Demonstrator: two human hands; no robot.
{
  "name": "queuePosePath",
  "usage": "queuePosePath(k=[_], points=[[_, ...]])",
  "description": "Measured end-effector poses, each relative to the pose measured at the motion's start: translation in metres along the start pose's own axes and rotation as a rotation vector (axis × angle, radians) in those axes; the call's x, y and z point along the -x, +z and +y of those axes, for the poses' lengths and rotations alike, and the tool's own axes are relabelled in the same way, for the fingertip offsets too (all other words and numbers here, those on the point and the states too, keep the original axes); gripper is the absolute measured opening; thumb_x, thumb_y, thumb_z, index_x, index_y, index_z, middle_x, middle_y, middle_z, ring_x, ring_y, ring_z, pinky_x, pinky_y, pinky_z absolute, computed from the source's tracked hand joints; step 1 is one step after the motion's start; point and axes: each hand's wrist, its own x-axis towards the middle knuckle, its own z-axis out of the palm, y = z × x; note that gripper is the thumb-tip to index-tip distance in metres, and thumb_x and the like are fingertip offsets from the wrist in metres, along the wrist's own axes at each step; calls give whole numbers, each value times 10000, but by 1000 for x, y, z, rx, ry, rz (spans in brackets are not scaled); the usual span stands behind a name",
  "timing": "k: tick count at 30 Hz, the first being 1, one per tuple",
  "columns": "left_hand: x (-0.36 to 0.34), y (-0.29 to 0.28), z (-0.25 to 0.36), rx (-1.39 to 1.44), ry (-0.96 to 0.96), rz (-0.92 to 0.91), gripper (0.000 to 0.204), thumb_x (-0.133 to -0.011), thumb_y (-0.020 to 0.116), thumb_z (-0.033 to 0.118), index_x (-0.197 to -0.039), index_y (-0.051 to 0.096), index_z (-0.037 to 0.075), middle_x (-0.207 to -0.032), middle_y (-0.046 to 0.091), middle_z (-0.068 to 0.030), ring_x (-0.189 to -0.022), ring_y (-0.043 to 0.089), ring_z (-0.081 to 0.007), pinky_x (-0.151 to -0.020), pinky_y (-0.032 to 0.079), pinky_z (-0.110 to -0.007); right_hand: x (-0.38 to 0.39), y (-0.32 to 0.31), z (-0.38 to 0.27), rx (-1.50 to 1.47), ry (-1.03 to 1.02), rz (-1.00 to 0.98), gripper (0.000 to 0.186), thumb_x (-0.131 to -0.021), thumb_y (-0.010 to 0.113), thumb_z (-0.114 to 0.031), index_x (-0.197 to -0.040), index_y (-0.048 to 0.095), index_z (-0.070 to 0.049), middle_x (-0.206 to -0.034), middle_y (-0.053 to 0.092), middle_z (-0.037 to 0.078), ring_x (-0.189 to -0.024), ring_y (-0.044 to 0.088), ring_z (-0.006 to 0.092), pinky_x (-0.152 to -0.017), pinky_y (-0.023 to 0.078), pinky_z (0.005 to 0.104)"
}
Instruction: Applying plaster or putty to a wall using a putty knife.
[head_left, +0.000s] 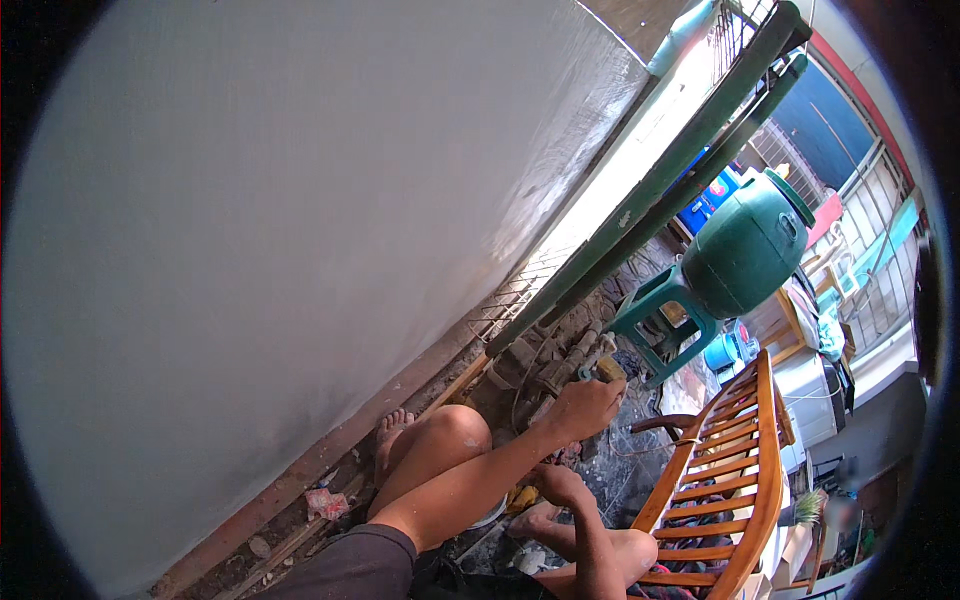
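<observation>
My left hand (588,408) reaches forward over the cluttered floor with its fingers curled closed. Right beside its fingers shows a small tan, rounded object (608,369); whether the hand grips it I cannot tell. Low between my bent knees, my right hand (560,487) is closed too, its fingers partly hidden, and what they hold is not visible. A yellow object (522,497) lies close to that hand, above the rim of a pale container (490,514) mostly covered by my left arm. Metal parts (555,376) lie on the ground past my left hand.
A grey wall (270,230) rises along my left. Green metal posts (640,200) slant across ahead. A green barrel (750,245) stands on a green plastic stool (665,310). To my right is a slatted wooden bench (715,480). A crumpled red-and-white wrapper (327,503) lies by the wall.
</observation>
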Motion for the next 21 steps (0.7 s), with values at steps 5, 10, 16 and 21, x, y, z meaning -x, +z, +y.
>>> queuePosePath(k=[5,10,16,21], points=[[0,0,4,9,-14,-34,189,-917,521,231,-989,523,56,-692,625,-192,-693,641,-388,-591,500,-493,20,-37,17,-255,-109,-247,311,-907,507,-152,-1177,576,-13,-1004,660,185,-867,644,301,-768,509,405],[-7,6,10,26,-1,-49,181,-920,510,227,-977,525,56,-692,623,-193,-686,640,-383,-585,499,-490,32,-33,64,-307,-218,-326,342,-923,505,-199,-1170,567,30,-962,665,170,-858,633,250,-754,510,377],[-4,8,6,25,14,-65,166,-916,506,215,-957,526,54,-689,614,-200,-684,626,-400,-591,488,-506,30,-36,53,-537,136,-529,358,-931,507,-225,-1225,541,-23,-1123,625,125,-902,631,221,-732,534,351],[1,12,1,5,15,-49,172,-912,513,219,-954,524,53,-698,617,-202,-698,625,-403,-599,487,-504,-12,10,84,-461,227,-682,446,-849,630,-187,-1257,521,-44,-1110,619,112,-941,602,235,-781,523,352]])
